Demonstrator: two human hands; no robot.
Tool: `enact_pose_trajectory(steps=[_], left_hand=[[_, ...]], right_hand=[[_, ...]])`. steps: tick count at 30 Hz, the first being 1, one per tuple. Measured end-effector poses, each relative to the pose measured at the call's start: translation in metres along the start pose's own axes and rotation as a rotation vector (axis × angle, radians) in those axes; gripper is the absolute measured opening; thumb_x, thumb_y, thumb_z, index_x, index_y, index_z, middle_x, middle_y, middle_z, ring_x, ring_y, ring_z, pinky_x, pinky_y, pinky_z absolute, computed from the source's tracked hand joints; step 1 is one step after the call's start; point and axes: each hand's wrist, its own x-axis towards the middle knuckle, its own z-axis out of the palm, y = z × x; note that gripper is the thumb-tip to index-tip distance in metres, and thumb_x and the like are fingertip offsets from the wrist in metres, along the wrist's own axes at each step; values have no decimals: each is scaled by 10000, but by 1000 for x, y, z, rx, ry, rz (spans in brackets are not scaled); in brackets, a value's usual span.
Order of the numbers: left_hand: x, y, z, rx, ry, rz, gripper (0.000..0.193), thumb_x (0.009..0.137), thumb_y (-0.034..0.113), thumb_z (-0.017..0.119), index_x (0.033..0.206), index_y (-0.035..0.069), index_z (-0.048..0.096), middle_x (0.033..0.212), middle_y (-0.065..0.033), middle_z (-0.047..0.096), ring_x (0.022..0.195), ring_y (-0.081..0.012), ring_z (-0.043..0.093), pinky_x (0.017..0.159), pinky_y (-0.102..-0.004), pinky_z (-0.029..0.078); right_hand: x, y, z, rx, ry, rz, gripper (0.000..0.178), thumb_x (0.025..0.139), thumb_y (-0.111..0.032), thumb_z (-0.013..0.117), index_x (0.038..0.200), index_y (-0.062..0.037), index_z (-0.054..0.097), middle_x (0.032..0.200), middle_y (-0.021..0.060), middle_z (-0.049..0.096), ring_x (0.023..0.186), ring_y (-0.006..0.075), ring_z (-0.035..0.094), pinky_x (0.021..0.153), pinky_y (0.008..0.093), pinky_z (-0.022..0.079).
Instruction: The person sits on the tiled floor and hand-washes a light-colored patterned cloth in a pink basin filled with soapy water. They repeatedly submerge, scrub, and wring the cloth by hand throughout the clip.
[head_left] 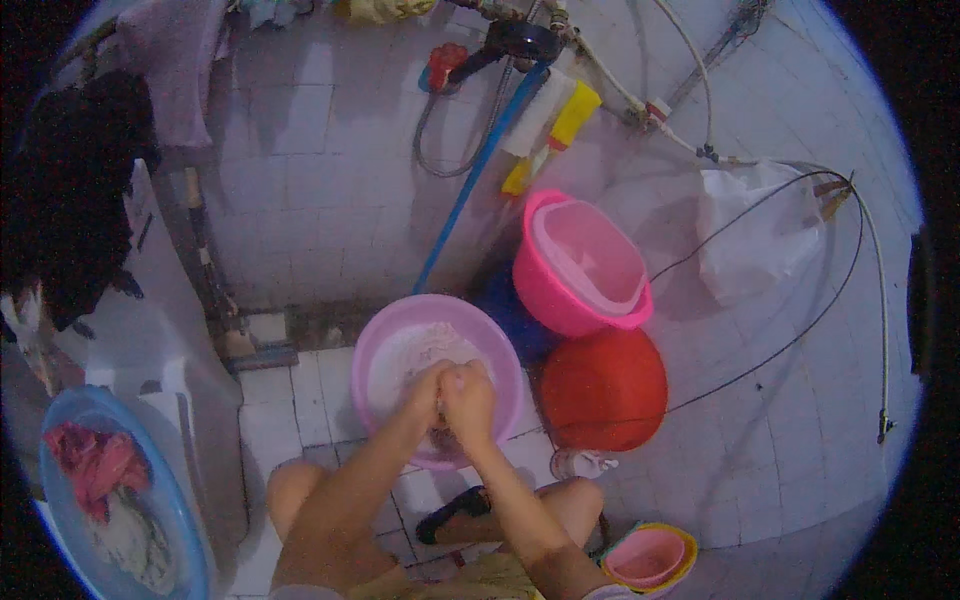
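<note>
Over a round purple basin [366, 345] on the tiled floor, my two hands are pressed together. My left hand [428, 388] is closed, its fingers bent against the other hand. My right hand [468, 402] is closed too, with its knuckles up. Whatever lies between them is mostly hidden; only a small dark patch shows in the gap, too unclear to name. Beyond my hands, something pale and pinkish [432, 345] lies in the basin, perhaps wet cloth or suds.
Right of the basin are a bright pink tub [540, 285], a red bucket [605, 390] and part of a blue container [500, 305]. A blue basin [190, 540] with clothes stands lower left. A blue pole [478, 175] leans on the wall; a white bag [755, 235] hangs at right.
</note>
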Motion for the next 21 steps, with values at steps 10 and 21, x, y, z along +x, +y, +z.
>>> enact_pose_trajectory(steps=[10, 21], left_hand=[[-23, 3, 36, 167, -16, 116, 345, 860, 318, 526, 1087, 59, 548, 966, -69, 606, 852, -197, 599, 751, -322, 481], [-16, 24, 51, -159, -77, 180, 344, 853, 335, 522, 1087, 83, 545, 1040, -88, 571, 950, -225, 545, 836, -379, 437]], right_hand=[[23, 103, -12, 127, -143, 285, 480, 863, -448, 495, 828, 20, 592, 690, 101, 566, 633, 175, 512, 584, 324, 395], [-13, 59, -49, 559, -608, 344, 286, 813, -257, 571, 989, -31, 569, 788, -3, 552, 693, 81, 505, 619, 219, 397]])
